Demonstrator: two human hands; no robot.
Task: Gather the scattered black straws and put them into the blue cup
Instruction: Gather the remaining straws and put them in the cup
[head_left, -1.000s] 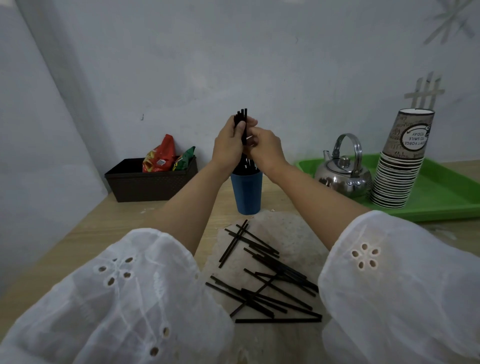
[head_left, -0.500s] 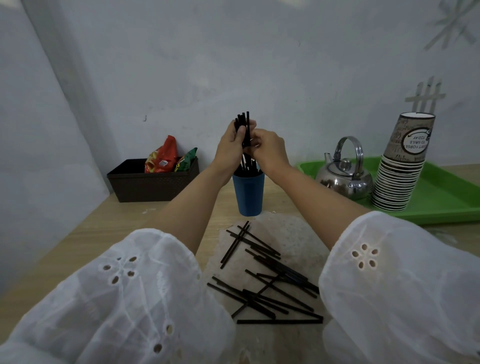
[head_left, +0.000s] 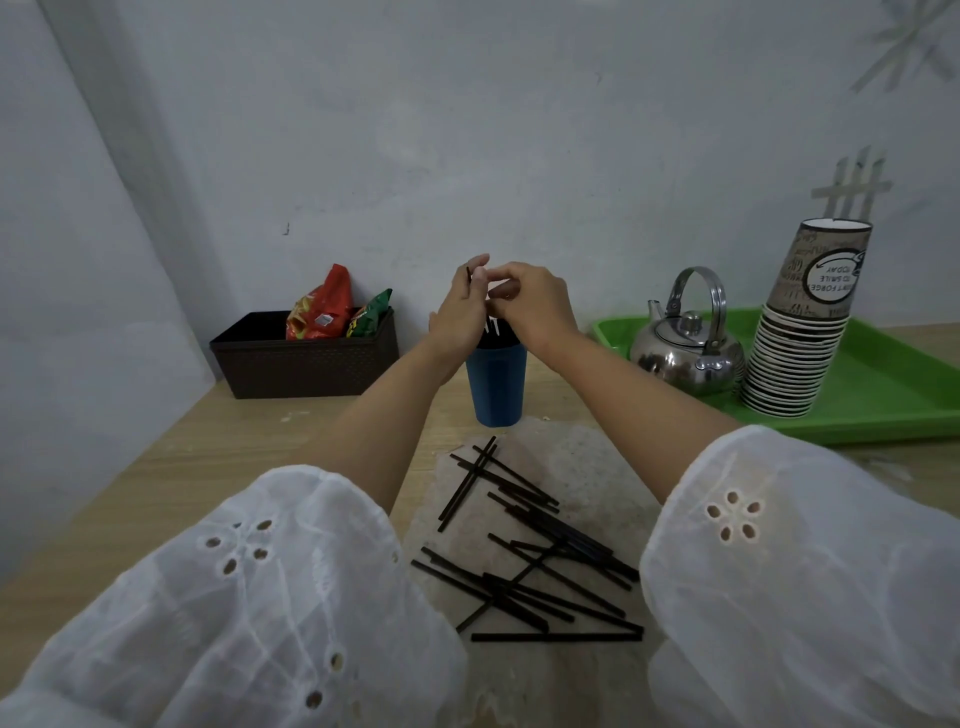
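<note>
Your left hand (head_left: 460, 312) pinched one straw (head_left: 469, 274) upright, just above the blue cup (head_left: 496, 384). Your right hand (head_left: 537, 306) curled beside it; I couldn't tell its hold. The loose straws (head_left: 535, 561) lay slanted toward the near edge of the table (head_left: 156, 478), closer to your right forearm.

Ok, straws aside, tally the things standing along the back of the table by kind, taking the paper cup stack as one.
Blue cup: 1
Kettle: 1
Green tray: 1
Brown basket: 1
Snack bags: 2
Paper cup stack: 1
Total: 7
</note>
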